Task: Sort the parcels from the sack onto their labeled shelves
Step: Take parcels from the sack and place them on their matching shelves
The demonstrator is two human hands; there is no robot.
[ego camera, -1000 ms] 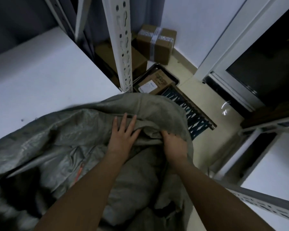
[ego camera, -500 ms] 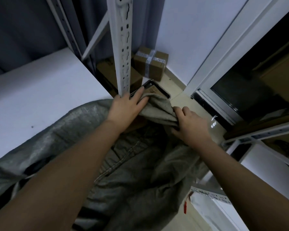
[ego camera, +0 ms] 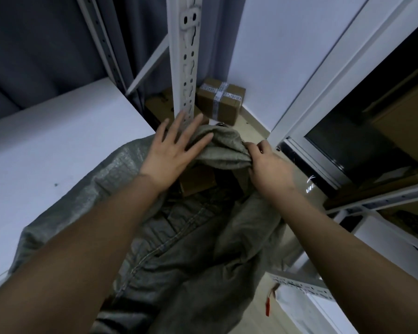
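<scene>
A large grey woven sack [ego camera: 184, 249] lies across the white shelf board [ego camera: 58, 150] and hangs down in front of me. My left hand [ego camera: 174, 150] lies flat with spread fingers on the sack's upper fold. To the right, my right hand [ego camera: 266, 165] grips the bunched rim of the sack. Between the hands the mouth gapes, and a brown cardboard parcel [ego camera: 198, 180] shows inside it.
A white perforated shelf post [ego camera: 184, 61] rises just beyond my left hand. Taped cardboard boxes [ego camera: 221, 100] sit on the floor behind it near the wall corner. A white door frame [ego camera: 328, 75] stands at right, with more shelving [ego camera: 372, 203] and a white parcel [ego camera: 307, 312] lower right.
Both hands have lifted the sack's rim upward toward the post and pulled it apart. The left hand's fingers have spread flat. The parcel inside has come into sight.
</scene>
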